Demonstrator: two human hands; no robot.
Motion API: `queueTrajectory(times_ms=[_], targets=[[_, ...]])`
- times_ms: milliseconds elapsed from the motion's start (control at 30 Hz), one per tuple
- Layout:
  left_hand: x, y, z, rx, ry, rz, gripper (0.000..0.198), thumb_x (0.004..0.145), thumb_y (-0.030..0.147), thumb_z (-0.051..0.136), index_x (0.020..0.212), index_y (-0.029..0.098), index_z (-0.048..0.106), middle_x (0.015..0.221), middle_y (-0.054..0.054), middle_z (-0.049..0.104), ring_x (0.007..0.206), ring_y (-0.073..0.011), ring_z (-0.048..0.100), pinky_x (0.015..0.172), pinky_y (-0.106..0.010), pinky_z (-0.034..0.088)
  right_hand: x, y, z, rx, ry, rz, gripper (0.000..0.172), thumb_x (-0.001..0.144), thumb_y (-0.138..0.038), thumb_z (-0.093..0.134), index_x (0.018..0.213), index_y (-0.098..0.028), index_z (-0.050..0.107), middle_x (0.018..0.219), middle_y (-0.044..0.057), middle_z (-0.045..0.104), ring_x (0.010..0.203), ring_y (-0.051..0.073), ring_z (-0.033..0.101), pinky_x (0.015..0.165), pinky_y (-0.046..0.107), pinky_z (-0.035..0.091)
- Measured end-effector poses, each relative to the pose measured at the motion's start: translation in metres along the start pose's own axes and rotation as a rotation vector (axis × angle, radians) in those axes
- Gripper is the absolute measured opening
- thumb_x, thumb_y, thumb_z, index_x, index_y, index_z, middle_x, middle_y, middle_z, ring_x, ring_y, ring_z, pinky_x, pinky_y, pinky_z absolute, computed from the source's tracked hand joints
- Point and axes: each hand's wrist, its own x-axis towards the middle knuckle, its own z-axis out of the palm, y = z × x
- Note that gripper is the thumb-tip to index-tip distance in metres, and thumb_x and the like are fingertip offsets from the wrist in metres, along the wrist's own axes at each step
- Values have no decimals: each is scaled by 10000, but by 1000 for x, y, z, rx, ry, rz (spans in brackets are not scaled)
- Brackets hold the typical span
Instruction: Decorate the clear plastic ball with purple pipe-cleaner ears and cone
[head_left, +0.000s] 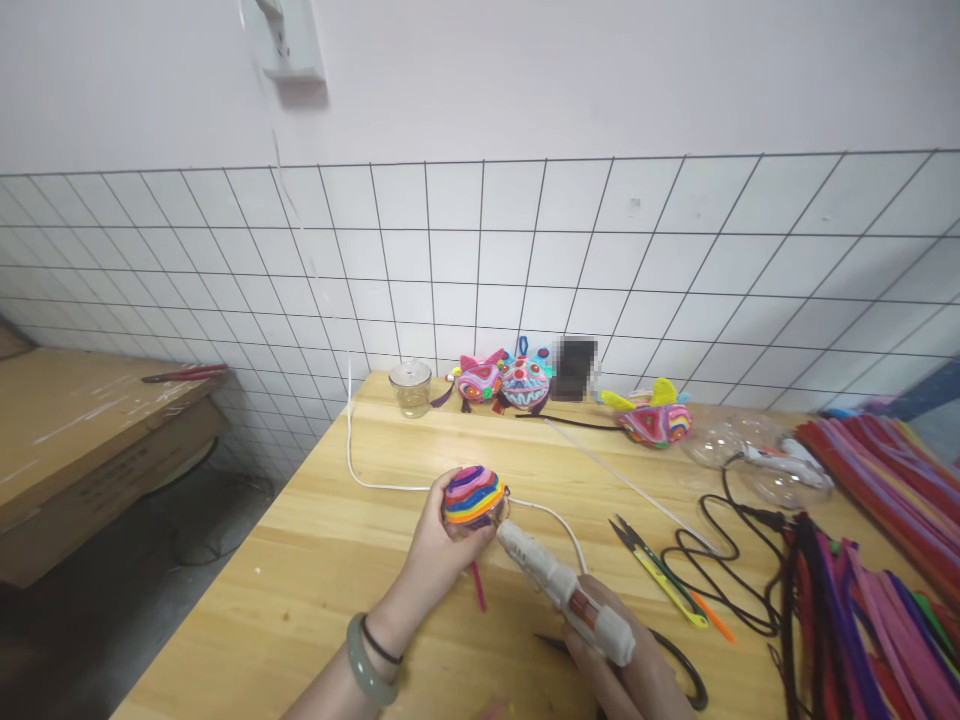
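Note:
My left hand (439,545) is closed around a small ball (474,495), its upper part covered in bands of coloured pipe cleaner and its lower part looking clear. In my right hand (619,650) is a white hot glue gun (559,585), its nozzle pointing at the ball's lower right side. I cannot tell whether the nozzle touches it. Beneath the left hand lies a pink pipe cleaner (478,587). A pair of black-handled scissors (690,675) is partly hidden under my right hand. Yellow-handled snips (660,572) lie to the right.
Three colourful ornaments (525,380) stand along the back, near a glass cup (412,388). At right are clear plastic balls (787,470), a tangled black cable (720,560) and bundles of pipe cleaners (862,620). A white cord (382,487) crosses the wooden table (300,590).

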Motion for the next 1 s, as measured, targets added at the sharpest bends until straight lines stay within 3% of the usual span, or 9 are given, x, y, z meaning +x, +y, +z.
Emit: queueTrajectory(times_ms=[233,1000], targets=[[0,-1,-1,19,-1,4,619,610,188,764,1135,214,438,1172,-118,583,1099,-270,559,946,-412,440,-1,1,1,2,33,-5,281,890,-456,405,854,-235,575,664,22,592,598,194,590,525,254,501],[0,2,-1,56,-8,2,606,630,195,750,1149,217,437,1200,-121,562,1126,-270,535,952,-423,434,-2,6,0,50,62,51,202,885,-378,460,950,-225,574,753,21,621,681,191,610,570,239,514]])
